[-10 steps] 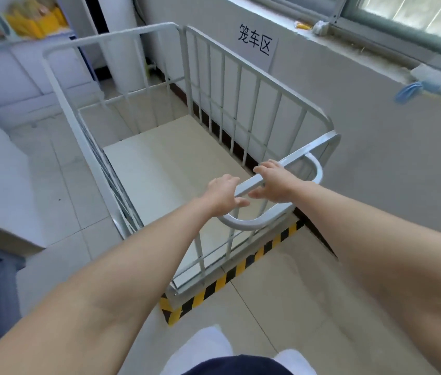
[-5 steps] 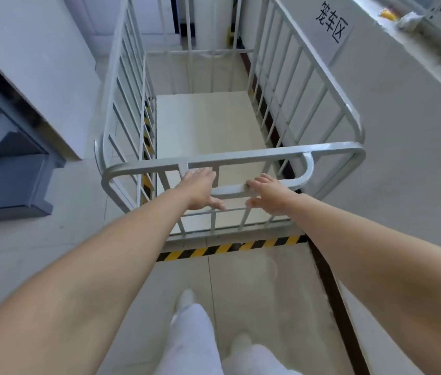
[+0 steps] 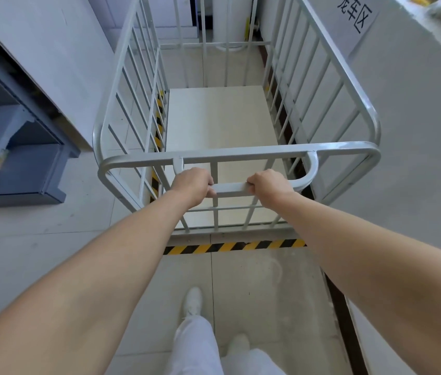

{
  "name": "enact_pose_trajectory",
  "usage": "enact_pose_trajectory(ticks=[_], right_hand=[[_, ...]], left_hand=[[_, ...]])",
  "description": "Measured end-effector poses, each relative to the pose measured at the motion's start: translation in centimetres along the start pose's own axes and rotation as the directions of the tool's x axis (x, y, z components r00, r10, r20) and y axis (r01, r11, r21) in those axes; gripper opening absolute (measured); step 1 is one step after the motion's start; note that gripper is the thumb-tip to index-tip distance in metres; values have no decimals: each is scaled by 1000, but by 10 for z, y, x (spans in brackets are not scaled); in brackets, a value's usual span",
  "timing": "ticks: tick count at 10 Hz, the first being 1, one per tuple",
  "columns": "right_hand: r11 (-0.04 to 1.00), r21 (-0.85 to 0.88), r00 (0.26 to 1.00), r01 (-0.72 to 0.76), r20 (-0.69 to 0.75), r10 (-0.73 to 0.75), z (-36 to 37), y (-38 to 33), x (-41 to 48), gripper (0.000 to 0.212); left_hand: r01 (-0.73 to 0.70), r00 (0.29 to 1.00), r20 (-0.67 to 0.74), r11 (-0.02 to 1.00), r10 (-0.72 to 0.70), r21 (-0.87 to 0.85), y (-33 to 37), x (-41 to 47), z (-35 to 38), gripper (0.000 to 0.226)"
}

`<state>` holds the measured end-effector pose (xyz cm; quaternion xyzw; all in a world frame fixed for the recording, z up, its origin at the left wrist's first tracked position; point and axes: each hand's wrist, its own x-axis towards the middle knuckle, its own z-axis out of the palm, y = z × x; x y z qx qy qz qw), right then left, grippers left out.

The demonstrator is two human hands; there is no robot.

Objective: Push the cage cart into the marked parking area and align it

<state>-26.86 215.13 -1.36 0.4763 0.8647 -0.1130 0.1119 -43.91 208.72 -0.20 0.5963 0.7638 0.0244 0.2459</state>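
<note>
A white barred cage cart with a pale floor panel stands in front of me, close beside the grey wall on its right. My left hand and my right hand are both closed around its grey handle bar. Yellow-and-black floor tape marks the parking area: one strip runs just behind the cart's near edge, and another strip shows through the left bars. The cart's sides run roughly parallel to both strips.
A grey wall with a paper sign borders the right side. Dark blue shelving and a white cabinet stand at the left. A white cylinder stands beyond the cart. My legs and white shoes are below.
The cart has swung from slanted across the tape to square with it, near the wall. My fingers, loosely on the handle before, are now wrapped around it.
</note>
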Motion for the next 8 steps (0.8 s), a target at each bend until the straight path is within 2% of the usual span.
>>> enact_pose_trajectory(ticks=[3,4,6,7,8], right_hand=[[998,48,999,-31,-11,32,0,0,5,29],[998,53,999,-44,-18,45,0,-1,5,30],[998,48,999,-46,-26,48,0,-2,2,29],[997,61,999,-44,3,44,0,0,5,27],[980,194,999,-39,24,35,-5,1,1,21]], left_hand=[[16,1000,21,998,-17,53,4,4,-2,15],[36,999,19,996,-38,87,7,1,-3,30],[30,1000,4,996,-31,84,8,-5,-3,43],[39,999,5,998,-39,54,7,-4,-3,43],[23,999,38,1000,-23,14,12,-10,-4,24]])
